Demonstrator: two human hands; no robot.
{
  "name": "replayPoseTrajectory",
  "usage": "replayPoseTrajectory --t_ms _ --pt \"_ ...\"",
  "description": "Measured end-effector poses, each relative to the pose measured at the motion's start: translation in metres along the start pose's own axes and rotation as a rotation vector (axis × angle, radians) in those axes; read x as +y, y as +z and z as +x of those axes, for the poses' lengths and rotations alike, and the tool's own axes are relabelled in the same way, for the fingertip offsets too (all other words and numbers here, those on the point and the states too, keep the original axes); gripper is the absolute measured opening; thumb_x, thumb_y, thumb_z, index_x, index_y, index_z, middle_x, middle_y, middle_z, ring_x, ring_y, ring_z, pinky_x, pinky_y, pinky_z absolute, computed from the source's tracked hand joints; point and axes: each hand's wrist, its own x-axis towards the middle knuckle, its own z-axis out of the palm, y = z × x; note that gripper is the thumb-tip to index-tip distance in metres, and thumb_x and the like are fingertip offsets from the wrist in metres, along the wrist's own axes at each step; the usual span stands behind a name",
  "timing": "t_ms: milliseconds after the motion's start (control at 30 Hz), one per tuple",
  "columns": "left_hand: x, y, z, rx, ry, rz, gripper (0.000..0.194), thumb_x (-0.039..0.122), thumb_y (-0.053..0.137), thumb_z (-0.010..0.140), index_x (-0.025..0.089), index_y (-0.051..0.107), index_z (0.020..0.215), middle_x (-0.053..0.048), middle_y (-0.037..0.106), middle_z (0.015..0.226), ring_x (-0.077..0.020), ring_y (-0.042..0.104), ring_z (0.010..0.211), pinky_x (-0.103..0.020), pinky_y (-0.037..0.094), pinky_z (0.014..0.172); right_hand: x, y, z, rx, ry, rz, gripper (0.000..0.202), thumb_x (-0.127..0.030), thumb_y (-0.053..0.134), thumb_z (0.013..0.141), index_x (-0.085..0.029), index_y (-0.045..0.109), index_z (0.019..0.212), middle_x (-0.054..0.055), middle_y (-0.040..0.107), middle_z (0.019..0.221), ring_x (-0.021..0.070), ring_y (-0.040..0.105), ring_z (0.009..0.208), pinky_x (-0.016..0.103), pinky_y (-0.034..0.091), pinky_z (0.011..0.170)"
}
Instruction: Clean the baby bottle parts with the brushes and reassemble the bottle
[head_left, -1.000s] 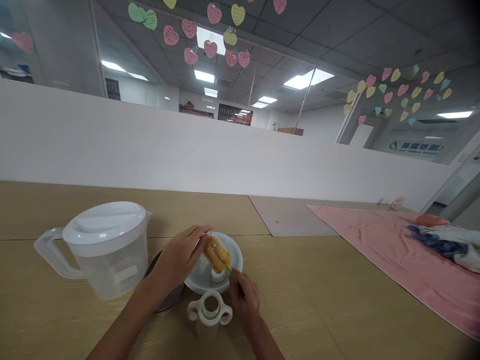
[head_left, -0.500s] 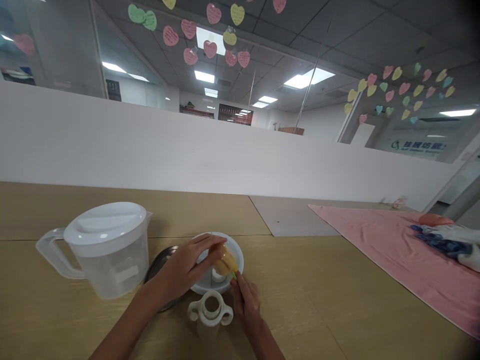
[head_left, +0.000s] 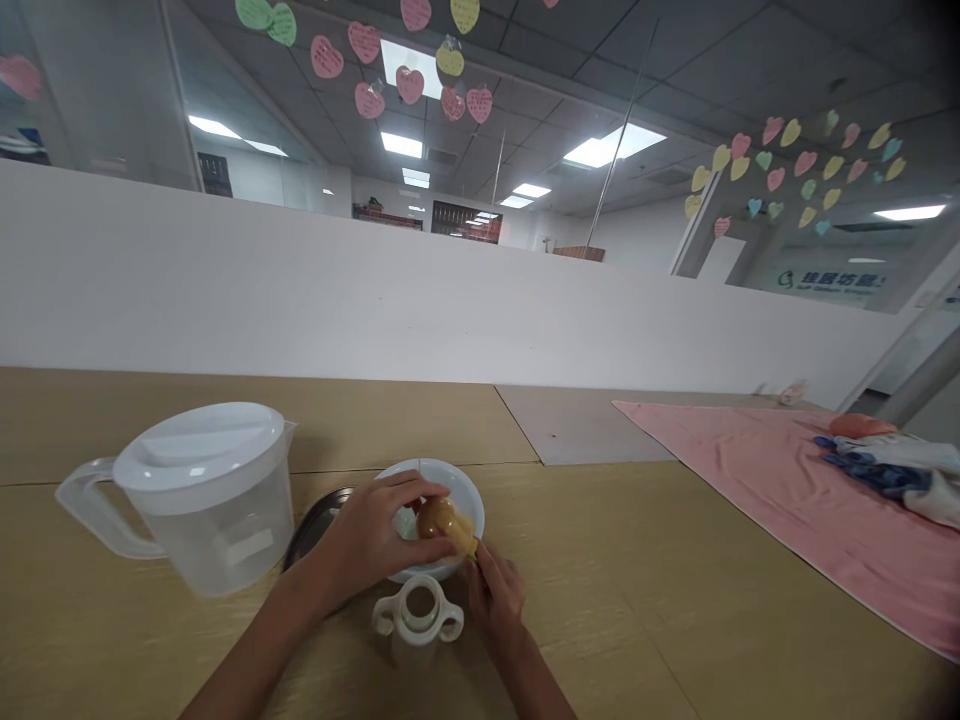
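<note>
Above the white bowl [head_left: 471, 492], my left hand [head_left: 371, 535] is closed around an amber baby bottle teat [head_left: 448, 522], which lies tilted with its opening towards my right hand. My right hand [head_left: 496, 592] pinches a thin yellow tool [head_left: 473, 548] at the teat's opening. The tool's working end is out of sight, so I cannot tell its kind. Just in front of the bowl stands a clear baby bottle [head_left: 418, 625] with two white handles and an open top. Something pale inside the bowl is partly covered by my left hand.
A lidded clear plastic pitcher [head_left: 214, 510] stands to the left. A dark metal dish [head_left: 309, 530] lies partly under my left forearm. On the right, a pink cloth [head_left: 750, 470] carries bundled clothing [head_left: 885, 465]. A low white wall [head_left: 375, 310] runs behind the table.
The teat has turned and tilted lower, so its rounded amber body now shows between my left fingers. Both hands stay over the bowl. The view has shifted slightly.
</note>
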Motion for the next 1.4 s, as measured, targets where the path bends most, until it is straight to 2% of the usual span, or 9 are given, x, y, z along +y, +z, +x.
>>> replayPoseTrajectory --t_ms 233,500,633,867,1033,1167,1400 --pt "-0.007 0.0 0.0 -0.038 0.107 -0.045 0.039 0.042 0.068 0.073 0.028 0.064 0.109 -0.001 0.066 0.103 -0.0183 0.061 0.093 -0.028 0.048 0.084 0.0 -0.002 0.003 0.011 -0.021 0.038 0.036 -0.015 0.045 0.088 -0.016 0.05 0.123 0.008 0.072 0.083 0.0144 0.068 0.066 0.023 0.054 0.057" --pt "-0.015 0.002 -0.001 -0.069 0.096 0.004 0.038 0.035 0.063 0.078 0.031 0.061 0.115 -0.001 0.064 0.117 -0.0209 0.058 0.108 -0.033 0.045 0.096 0.0 0.0 0.007 0.04 0.008 -0.021 0.035 -0.013 0.049 0.086 -0.016 0.054 0.12 0.005 0.071 0.073 0.0114 0.064 0.056 0.021 0.05 0.052" --pt "-0.021 0.004 -0.001 -0.101 0.088 0.006 0.039 0.029 0.059 0.081 0.028 0.058 0.12 -0.001 0.062 0.122 -0.0203 0.056 0.113 -0.034 0.043 0.1 0.002 0.002 0.007 0.047 0.013 -0.062 0.032 -0.013 0.053 0.084 -0.015 0.058 0.115 0.002 0.068 0.064 0.0087 0.06 0.05 0.02 0.047 0.049" --pt "-0.024 0.004 0.0 -0.076 0.047 -0.013 0.045 0.032 0.06 0.079 0.029 0.054 0.124 0.0 0.06 0.124 -0.02 0.055 0.113 -0.034 0.043 0.099 0.004 0.005 0.009 0.028 0.026 -0.05 0.024 -0.012 0.053 0.084 -0.014 0.061 0.107 0.003 0.068 0.066 0.0085 0.06 0.052 0.019 0.046 0.05" --pt "-0.017 -0.004 -0.002 -0.081 -0.016 -0.079 0.057 0.04 0.065 0.075 0.033 0.047 0.129 -0.001 0.06 0.123 -0.0204 0.061 0.101 -0.034 0.047 0.092 0.002 0.001 0.01 0.036 0.068 0.005 0.009 -0.015 0.052 0.084 -0.015 0.058 0.09 0.002 0.064 0.062 0.0094 0.057 0.05 0.02 0.044 0.048" --pt "-0.006 -0.01 -0.005 -0.114 0.004 -0.099 0.052 0.042 0.066 0.074 0.032 0.053 0.124 0.0 0.064 0.117 -0.0199 0.061 0.098 -0.032 0.047 0.09 0.0 -0.001 0.008 0.022 0.068 0.023 0.007 -0.016 0.047 0.084 -0.017 0.053 0.081 -0.002 0.056 0.054 0.0092 0.05 0.046 0.021 0.039 0.046" --pt "0.008 -0.009 -0.005 -0.161 0.046 -0.133 0.045 0.042 0.067 0.074 0.027 0.06 0.115 -0.001 0.066 0.112 -0.0213 0.06 0.102 -0.032 0.045 0.092 0.002 -0.004 0.006 0.011 0.031 0.001 0.007 -0.016 0.044 0.082 -0.019 0.05 0.08 -0.003 0.05 0.053 0.0099 0.046 0.044 0.022 0.035 0.045"
